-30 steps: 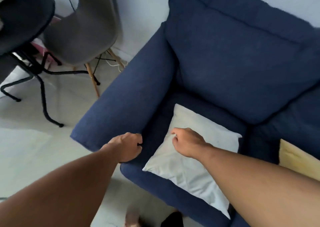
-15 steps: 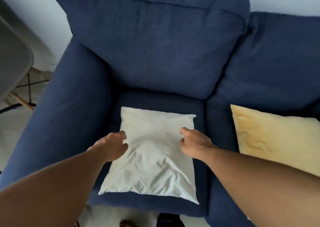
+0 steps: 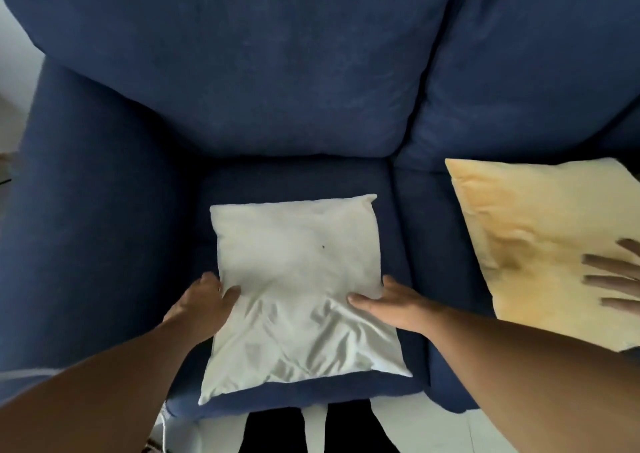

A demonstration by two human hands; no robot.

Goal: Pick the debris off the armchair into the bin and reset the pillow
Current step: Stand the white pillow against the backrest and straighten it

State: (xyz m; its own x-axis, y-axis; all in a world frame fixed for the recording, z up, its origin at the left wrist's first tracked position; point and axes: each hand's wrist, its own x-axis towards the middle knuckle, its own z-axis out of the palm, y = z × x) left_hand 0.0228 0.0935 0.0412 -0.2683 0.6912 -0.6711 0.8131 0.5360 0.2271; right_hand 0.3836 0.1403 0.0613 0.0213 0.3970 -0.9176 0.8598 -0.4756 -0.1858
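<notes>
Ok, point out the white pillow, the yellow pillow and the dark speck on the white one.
white pillow [image 3: 298, 272], head view, upper middle of its face
yellow pillow [image 3: 533, 231], head view, centre of its face
dark speck [image 3: 323, 247], head view, the speck itself

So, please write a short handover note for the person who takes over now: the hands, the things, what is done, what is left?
Left hand: gripping the left edge of the white pillow.
Right hand: thumb pressed on its right edge.
The pillow lies flat on the armchair seat.
A small dark speck sits on the pillow.
The bin is not in view.
A hand at the right edge rests on a yellow pillow.
Left: bin the speck, set the pillow.
</notes>
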